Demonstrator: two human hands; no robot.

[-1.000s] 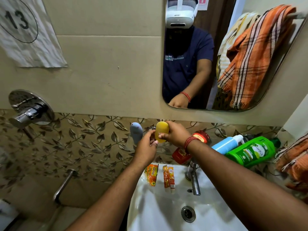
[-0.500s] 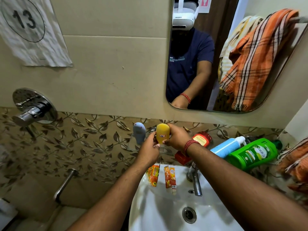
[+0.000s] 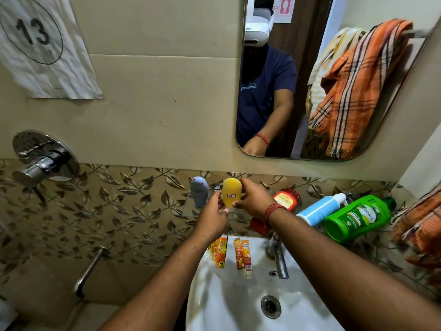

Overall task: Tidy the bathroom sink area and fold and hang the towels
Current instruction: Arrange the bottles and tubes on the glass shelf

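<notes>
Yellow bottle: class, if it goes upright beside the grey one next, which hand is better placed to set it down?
Probably the left hand: it pinches the yellow bottle low, on the side facing the grey bottle. The right hand grips the far side.

The sink (image 3: 214,295) is shiny white, the tap (image 3: 279,259) shiny metal, the green bottle (image 3: 358,217) smooth plastic, the towel (image 3: 420,225) rough cloth.

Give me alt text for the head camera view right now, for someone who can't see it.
Two hands, left hand and right hand, hold an upright yellow bottle above a white sink, beside a grey bottle. A red jar, blue bottle and green bottle lie to the right; two orange tubes rest on the sink rim.
</notes>
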